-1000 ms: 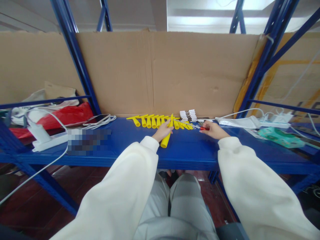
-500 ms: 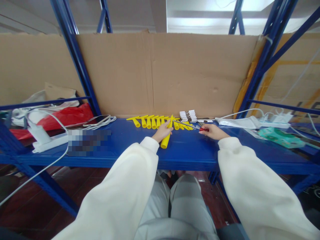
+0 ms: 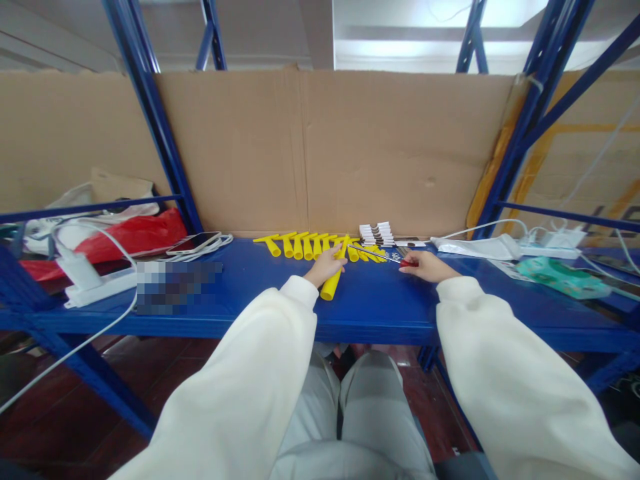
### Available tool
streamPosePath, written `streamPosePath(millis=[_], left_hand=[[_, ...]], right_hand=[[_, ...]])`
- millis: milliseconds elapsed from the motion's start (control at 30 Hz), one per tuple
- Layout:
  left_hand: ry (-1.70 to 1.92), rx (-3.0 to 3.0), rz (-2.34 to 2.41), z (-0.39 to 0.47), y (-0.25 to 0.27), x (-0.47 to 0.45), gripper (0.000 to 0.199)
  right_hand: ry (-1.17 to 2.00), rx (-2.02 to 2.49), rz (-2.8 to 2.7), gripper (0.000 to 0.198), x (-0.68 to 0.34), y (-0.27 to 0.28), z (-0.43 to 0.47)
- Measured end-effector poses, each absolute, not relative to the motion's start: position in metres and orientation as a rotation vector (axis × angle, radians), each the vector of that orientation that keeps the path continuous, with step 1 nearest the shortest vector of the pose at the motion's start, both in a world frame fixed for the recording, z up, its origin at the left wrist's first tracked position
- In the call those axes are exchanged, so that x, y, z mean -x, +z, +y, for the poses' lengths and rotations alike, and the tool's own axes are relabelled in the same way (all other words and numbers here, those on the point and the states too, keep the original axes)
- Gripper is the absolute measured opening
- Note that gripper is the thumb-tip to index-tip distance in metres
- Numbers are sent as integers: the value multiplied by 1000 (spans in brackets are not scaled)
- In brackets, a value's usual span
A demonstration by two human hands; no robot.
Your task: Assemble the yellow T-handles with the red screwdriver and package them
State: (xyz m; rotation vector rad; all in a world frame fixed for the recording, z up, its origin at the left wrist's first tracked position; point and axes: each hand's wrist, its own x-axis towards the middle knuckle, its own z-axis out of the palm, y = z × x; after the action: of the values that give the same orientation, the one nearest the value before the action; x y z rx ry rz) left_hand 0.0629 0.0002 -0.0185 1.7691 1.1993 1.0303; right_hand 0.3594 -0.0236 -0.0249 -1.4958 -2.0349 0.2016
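Note:
My left hand (image 3: 326,265) is closed around a yellow plastic handle (image 3: 331,285), a thick tube whose wide end points toward me. In my right hand (image 3: 424,265) is a screwdriver with a red handle (image 3: 409,263). Its thin metal shaft (image 3: 375,254) runs left, and the tip meets the far end of the held yellow piece. Whether a screw sits at the tip is too small to tell. Behind my left hand lies a row of similar yellow pieces (image 3: 298,248). Small yellow parts (image 3: 373,255) and tiny silvery bits (image 3: 395,256) lie between my hands.
White pieces with dark ends (image 3: 376,234) are stacked against the cardboard panel (image 3: 350,147). A phone (image 3: 195,243) with a cable and a power strip (image 3: 100,283) lie at left. White pouch (image 3: 477,246) and green packet (image 3: 563,277) lie at right. Blue uprights (image 3: 160,120) flank the shelf.
Both hands stay nearly in place, still holding the yellow handle and the screwdriver. The red screwdriver handle appears slightly turned in my right fingers. The whole view has shifted very slightly.

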Motion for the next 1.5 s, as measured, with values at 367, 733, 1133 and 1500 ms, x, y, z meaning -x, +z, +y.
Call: streamPosePath(millis=[367, 733, 1133, 1500], left_hand=[[1235, -1690, 1067, -2, -13, -63, 57], [1323, -1462, 1123, -3, -8, -63, 55], [1078, -1529, 1292, -7, -11, -63, 75], [1044, -1319, 1153, 1, -18, -65, 57]], right_hand=[[169, 1524, -2002, 26, -361, -27, -21], [68, 1595, -2027, 17, -362, -24, -23], [102, 1579, -2085, 7, -360, -25, -25], [214, 1561, -2098, 5, -360, -25, -23]])
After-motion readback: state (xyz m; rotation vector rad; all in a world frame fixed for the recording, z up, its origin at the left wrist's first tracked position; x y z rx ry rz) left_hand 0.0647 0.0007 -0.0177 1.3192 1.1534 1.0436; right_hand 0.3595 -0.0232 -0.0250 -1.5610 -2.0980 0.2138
